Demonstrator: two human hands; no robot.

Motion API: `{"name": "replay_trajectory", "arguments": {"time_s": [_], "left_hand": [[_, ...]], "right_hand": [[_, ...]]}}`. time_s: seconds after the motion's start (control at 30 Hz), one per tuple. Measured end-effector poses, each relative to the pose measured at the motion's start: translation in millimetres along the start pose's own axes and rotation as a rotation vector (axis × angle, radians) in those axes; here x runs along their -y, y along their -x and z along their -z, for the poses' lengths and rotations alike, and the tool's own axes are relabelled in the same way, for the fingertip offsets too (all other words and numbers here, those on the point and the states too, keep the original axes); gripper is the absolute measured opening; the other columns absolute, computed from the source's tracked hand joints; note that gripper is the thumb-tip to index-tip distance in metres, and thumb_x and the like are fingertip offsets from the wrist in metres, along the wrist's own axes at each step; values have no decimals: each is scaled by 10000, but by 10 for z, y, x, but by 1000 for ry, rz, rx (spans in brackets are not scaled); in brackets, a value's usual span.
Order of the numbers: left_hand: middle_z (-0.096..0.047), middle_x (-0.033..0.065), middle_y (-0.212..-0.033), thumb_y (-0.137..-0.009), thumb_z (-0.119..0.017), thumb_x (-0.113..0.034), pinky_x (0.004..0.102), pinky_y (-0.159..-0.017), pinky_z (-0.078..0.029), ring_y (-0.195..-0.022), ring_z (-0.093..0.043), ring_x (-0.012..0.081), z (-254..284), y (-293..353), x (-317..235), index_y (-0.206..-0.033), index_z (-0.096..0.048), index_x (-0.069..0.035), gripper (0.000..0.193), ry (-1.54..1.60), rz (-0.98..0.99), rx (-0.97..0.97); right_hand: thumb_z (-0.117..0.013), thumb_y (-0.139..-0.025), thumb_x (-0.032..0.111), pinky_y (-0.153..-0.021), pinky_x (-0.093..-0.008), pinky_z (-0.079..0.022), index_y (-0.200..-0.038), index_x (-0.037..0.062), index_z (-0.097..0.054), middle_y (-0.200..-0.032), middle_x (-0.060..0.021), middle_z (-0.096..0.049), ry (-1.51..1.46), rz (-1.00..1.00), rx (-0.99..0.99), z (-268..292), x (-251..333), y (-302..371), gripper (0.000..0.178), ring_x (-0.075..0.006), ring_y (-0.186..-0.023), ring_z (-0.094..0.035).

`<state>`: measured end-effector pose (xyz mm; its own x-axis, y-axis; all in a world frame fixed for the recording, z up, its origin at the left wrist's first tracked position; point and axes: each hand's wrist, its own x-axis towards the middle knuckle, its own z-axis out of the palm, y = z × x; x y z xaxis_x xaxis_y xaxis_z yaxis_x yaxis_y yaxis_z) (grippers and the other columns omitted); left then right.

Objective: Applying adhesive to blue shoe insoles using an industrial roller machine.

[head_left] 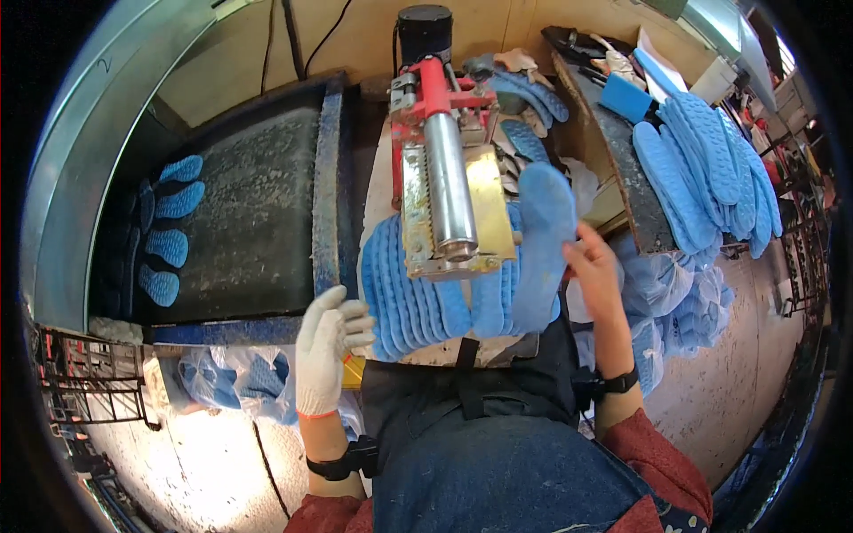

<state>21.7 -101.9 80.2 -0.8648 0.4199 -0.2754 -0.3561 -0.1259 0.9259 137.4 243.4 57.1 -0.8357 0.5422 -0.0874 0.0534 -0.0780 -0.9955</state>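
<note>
Both hands are near the row of blue insoles (404, 293), one at each end. Bare fingers of the right hand (593, 266) pinch a single blue insole (544, 240) by its right edge, so the piece stands just to the left of that hand, its length running away from the person. It overlaps the right part of the row in this view and lies beside the machine (435, 111), which has a red frame and a shiny metal roller (450, 186) reaching out over the row.

Across from it, the left hand (329, 333), in a white glove (318, 377), holds nothing; its fingers are loosely bent and apart, pointing toward the row's left end. Whether the fingertips touch the nearest insole is hard to tell from this angle. The held insole is well apart from this hand, with most of the row between.

Farther left, four insoles (166, 249) lie spaced along the edge of a dark belt (258, 213). Beyond the right hand, a heap of insoles (702, 160) covers part of a side table (644, 209), with stuffed plastic bags (662, 284) below.
</note>
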Motion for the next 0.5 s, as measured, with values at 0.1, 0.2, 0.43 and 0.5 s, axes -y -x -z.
{"name": "replay_trajectory", "arguments": {"time_s": [0.1,0.2,0.43,0.5], "left_hand": [[-547,221,-1239,-974,-459,-319,388,-884,-505,-1088,-587,283,-142,-143,-186,-1389,-330,50,570,-59,-291,7],[-448,235,-1365,-981,-418,-379,449,-1015,-409,-1245,-478,309,-469,-350,-373,-1421,-293,44,624,-33,-500,106],[-301,203,-1480,-985,-331,-487,417,-1137,-223,-1379,-290,305,-960,-1082,-410,-1460,-248,9,691,-263,-700,269],[-308,197,-1473,-988,-307,-501,406,-1137,-223,-1374,-296,295,-897,-1183,-308,-1459,-254,2,692,-322,-683,230]], "right_hand": [[-529,-897,28,-577,-263,-500,-1261,173,-585,-980,-66,-678,677,497,-209,-60,266,-246,396,-115,-697,-645],[-586,-841,44,-582,-291,-511,-1200,237,-634,-1014,-120,-672,1165,1018,-276,-315,449,-428,410,-199,-679,-659],[-575,-912,141,-663,-294,-514,-1112,79,-644,-970,-117,-686,643,869,10,-533,366,-413,221,-187,-777,-666],[-542,-938,151,-653,-283,-508,-1070,68,-642,-929,-104,-684,354,605,-8,-342,259,-334,186,-169,-781,-665]]}}
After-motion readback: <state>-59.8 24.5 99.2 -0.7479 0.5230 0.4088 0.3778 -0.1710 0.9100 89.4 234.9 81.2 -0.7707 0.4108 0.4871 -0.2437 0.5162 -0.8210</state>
